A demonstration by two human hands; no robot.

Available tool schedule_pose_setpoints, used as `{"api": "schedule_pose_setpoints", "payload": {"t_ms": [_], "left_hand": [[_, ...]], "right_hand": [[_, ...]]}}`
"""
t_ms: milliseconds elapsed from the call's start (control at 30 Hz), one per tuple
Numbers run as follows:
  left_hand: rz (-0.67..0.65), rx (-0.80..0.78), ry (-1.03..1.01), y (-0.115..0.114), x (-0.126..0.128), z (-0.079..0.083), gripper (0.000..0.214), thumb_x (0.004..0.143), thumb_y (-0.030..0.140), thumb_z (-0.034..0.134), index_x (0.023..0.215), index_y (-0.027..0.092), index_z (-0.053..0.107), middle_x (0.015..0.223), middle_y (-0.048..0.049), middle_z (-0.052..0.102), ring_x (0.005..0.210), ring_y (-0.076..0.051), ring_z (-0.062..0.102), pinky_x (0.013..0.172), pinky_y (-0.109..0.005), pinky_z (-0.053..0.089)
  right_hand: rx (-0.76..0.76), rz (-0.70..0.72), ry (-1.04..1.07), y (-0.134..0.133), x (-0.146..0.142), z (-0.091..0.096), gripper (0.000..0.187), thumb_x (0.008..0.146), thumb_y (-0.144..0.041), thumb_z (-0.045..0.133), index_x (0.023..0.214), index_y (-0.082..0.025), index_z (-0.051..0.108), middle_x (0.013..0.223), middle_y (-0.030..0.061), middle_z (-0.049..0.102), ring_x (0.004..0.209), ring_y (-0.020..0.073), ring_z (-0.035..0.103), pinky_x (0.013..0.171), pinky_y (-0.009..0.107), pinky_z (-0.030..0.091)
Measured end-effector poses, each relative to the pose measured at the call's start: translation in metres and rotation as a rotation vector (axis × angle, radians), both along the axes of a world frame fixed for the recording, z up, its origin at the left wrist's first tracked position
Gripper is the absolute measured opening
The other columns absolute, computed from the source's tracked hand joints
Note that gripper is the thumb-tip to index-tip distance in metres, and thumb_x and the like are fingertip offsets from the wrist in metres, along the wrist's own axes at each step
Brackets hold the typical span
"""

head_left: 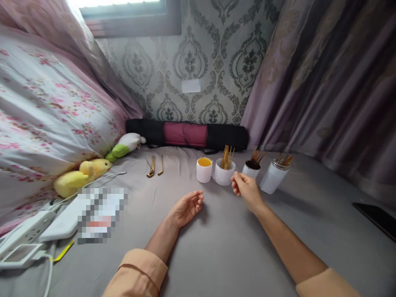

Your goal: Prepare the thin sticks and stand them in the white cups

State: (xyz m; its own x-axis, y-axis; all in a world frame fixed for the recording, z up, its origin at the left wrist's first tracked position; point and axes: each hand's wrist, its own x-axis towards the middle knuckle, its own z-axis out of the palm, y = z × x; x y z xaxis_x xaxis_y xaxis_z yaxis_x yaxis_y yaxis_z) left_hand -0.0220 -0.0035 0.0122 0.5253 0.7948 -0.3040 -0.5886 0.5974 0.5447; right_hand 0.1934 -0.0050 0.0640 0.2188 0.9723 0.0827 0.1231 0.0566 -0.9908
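Note:
My right hand [247,189] is closed, thumb against curled fingers, just in front of a pale cup [223,176] holding upright thin golden sticks [227,156]. Whatever its fingertips may hold is too small to make out. My left hand [188,209] rests lower on the grey sheet, palm turned inward, its loosely bent fingers apart and holding nothing. Left of the stick cup stands a white cup with a yellow inside [204,174]. Behind my right hand is a white cup with a dark inside [252,170] and brown sticks, partly hidden. A white jar [274,179] with sticks stands at its right.
Several thin gold-coloured pieces [151,168] lie on the grey sheet [222,255]. A black and maroon roll [185,134] lies along the wall. Plush toys [82,175], a power strip [24,233] and cables are at left; a dark phone [375,218] is at right.

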Motion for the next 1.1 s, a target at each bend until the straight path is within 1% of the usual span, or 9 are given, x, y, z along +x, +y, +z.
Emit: {"api": "schedule_pose_setpoints", "payload": {"t_ms": [133, 267, 400, 467, 533, 700, 833, 967, 1100], "left_hand": [[0.013, -0.022, 0.005, -0.001, 0.0, 0.002, 0.012, 0.075, 0.014, 0.057, 0.086, 0.009, 0.058, 0.073, -0.0033, 0.058, 0.059, -0.006, 0.054, 0.052, -0.016, 0.045], [0.028, -0.01, -0.022, -0.001, -0.001, 0.002, 0.012, 0.075, 0.014, 0.058, 0.086, 0.009, 0.058, 0.071, -0.002, 0.056, 0.056, -0.005, 0.051, 0.052, -0.016, 0.044], [0.128, 0.033, -0.065, 0.001, -0.003, 0.002, 0.013, 0.074, 0.011, 0.059, 0.086, 0.011, 0.057, 0.067, 0.0006, 0.052, 0.052, -0.003, 0.046, 0.049, -0.014, 0.04], [0.183, 0.049, -0.103, 0.003, -0.004, 0.001, 0.013, 0.072, 0.01, 0.06, 0.084, 0.011, 0.056, 0.062, 0.0024, 0.048, 0.05, -0.002, 0.044, 0.046, -0.013, 0.037], [0.21, 0.057, -0.135, 0.004, -0.005, 0.001, 0.012, 0.072, 0.009, 0.06, 0.082, 0.011, 0.055, 0.059, 0.0038, 0.044, 0.049, -0.002, 0.042, 0.045, -0.014, 0.036], [0.23, 0.046, -0.129, 0.007, -0.005, 0.0, 0.013, 0.071, 0.008, 0.058, 0.084, 0.011, 0.055, 0.058, 0.004, 0.042, 0.047, -0.003, 0.04, 0.044, -0.014, 0.034], [0.241, 0.04, -0.107, 0.007, -0.005, 0.001, 0.013, 0.071, 0.009, 0.057, 0.084, 0.01, 0.055, 0.06, 0.0027, 0.044, 0.047, -0.003, 0.04, 0.044, -0.015, 0.034], [0.23, 0.043, -0.086, 0.009, -0.006, 0.001, 0.013, 0.071, 0.01, 0.057, 0.083, 0.009, 0.055, 0.064, 0.0011, 0.047, 0.048, -0.002, 0.04, 0.045, -0.015, 0.035], [0.254, 0.089, 0.078, 0.013, -0.008, 0.004, 0.011, 0.07, 0.012, 0.056, 0.082, 0.01, 0.056, 0.065, 0.0005, 0.048, 0.048, -0.002, 0.041, 0.045, -0.015, 0.036]], "right_hand": [[-0.06, 0.038, 0.081, -0.001, -0.02, -0.013, 0.039, 0.074, -0.054, 0.048, 0.063, -0.017, 0.05, 0.051, -0.0029, 0.048, 0.039, 0.0058, 0.043, 0.034, 0.017, 0.029], [-0.114, 0.053, 0.148, 0.008, -0.036, -0.022, 0.038, 0.074, -0.051, 0.048, 0.06, -0.016, 0.048, 0.047, -0.004, 0.046, 0.036, 0.0048, 0.041, 0.033, 0.016, 0.028], [-0.161, 0.015, 0.155, 0.016, -0.046, -0.041, 0.036, 0.073, -0.05, 0.048, 0.059, -0.017, 0.046, 0.044, -0.0056, 0.042, 0.032, 0.0038, 0.036, 0.03, 0.015, 0.023], [-0.162, 0.008, 0.14, 0.017, -0.047, -0.049, 0.037, 0.073, -0.051, 0.048, 0.059, -0.017, 0.045, 0.043, -0.0063, 0.04, 0.03, 0.0034, 0.033, 0.028, 0.015, 0.021], [-0.148, 0.017, 0.123, 0.016, -0.046, -0.054, 0.037, 0.073, -0.051, 0.048, 0.059, -0.017, 0.046, 0.043, -0.0063, 0.04, 0.03, 0.0031, 0.033, 0.028, 0.014, 0.02], [-0.13, 0.042, 0.117, 0.012, -0.042, -0.057, 0.038, 0.074, -0.053, 0.047, 0.063, -0.016, 0.048, 0.046, -0.0058, 0.042, 0.033, 0.0034, 0.036, 0.029, 0.014, 0.022], [-0.088, 0.052, 0.098, 0.011, -0.041, -0.06, 0.039, 0.075, -0.053, 0.047, 0.065, -0.015, 0.05, 0.048, -0.0047, 0.044, 0.035, 0.0037, 0.038, 0.031, 0.014, 0.025], [-0.082, 0.057, 0.086, 0.011, -0.041, -0.062, 0.04, 0.076, -0.053, 0.046, 0.065, -0.015, 0.05, 0.049, -0.0039, 0.045, 0.035, 0.004, 0.038, 0.031, 0.014, 0.026], [-0.082, 0.057, 0.071, 0.011, -0.041, -0.064, 0.04, 0.076, -0.053, 0.045, 0.066, -0.015, 0.051, 0.049, -0.0038, 0.045, 0.035, 0.0044, 0.039, 0.031, 0.014, 0.026]]}}
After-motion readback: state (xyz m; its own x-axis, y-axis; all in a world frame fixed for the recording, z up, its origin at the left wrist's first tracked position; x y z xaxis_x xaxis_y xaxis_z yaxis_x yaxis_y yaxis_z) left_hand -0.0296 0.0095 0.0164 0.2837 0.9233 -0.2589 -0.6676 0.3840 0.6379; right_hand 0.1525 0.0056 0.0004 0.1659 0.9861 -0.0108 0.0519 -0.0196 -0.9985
